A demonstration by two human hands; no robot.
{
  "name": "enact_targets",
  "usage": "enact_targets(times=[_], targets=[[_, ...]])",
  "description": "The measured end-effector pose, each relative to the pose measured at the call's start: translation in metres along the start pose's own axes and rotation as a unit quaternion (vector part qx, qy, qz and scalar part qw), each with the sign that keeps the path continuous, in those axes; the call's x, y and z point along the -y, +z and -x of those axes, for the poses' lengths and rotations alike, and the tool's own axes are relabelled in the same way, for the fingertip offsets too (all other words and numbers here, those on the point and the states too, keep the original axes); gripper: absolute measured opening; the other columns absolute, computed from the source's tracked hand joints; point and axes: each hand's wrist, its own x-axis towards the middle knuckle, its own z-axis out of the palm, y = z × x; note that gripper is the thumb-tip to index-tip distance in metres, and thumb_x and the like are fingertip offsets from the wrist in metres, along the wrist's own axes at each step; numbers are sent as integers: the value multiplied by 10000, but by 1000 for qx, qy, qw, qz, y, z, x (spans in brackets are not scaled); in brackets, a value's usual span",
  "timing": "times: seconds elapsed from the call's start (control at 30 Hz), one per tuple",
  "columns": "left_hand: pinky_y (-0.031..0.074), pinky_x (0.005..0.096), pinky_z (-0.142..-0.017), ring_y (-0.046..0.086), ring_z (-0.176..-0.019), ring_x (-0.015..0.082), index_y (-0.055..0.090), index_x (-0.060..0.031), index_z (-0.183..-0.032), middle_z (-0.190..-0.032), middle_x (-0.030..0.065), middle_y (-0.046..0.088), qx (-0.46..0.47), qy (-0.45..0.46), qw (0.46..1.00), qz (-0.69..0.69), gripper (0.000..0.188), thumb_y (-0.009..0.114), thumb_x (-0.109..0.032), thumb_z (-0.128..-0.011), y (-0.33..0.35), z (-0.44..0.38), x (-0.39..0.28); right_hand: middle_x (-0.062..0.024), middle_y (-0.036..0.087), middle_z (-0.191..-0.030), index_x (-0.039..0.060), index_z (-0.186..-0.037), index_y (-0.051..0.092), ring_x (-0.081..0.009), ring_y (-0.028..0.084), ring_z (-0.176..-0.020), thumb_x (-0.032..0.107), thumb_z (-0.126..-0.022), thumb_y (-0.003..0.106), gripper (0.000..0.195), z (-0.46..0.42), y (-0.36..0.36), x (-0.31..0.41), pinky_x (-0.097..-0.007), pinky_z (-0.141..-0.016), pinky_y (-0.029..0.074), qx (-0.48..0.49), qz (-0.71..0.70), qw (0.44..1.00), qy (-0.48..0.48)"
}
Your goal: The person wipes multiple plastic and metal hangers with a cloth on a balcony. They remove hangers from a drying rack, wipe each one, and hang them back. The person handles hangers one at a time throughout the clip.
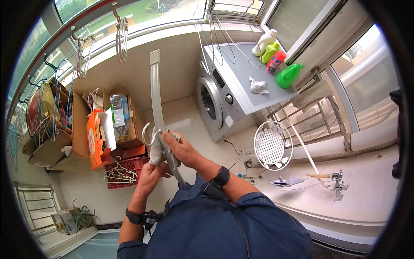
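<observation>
A long pale metal rail (156,94) with a light end cap stands in front of me, its lower end near my body. My right hand (181,149) is closed around the rail and a grey cloth, its thumb on top beside a small hook. My left hand (152,176) pinches the grey cloth (156,152) against the rail's left side, a little lower down. A curved metal hook (145,136) sticks out to the left of the rail, just above the cloth. The cloth and fingers hide part of the rail.
A washing machine (226,100) stands ahead right, with detergent bottles (288,75) and a crumpled white cloth (258,85) on top. Cardboard boxes (81,129) and a red crate (139,165) with hangers are at left. More hangers (121,42) hang from an overhead rail. A white round rack (270,145) is at right.
</observation>
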Motion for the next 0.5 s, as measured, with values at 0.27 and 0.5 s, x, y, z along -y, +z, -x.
enact_targets(times=[0.27,0.5], targets=[[554,338,-971,679,-1106,209,541,49,-1410,-1208,127,691,-31,141,989,-9,555,485,-405,-1096,-29,-10,-25,-29,647,-930,57,-1208,595,-108,653,-748,506,-1059,529,478,29,-6,17,-280,-598,581,84,-40,986,140],[603,415,-889,733,-985,302,533,64,-1300,-1043,215,733,23,120,977,176,454,484,-338,-1096,1,-18,-48,-43,651,-856,46,-1128,593,-143,671,-668,446,-1051,567,408,33,4,-6,-287,-529,571,175,-12,970,165]])
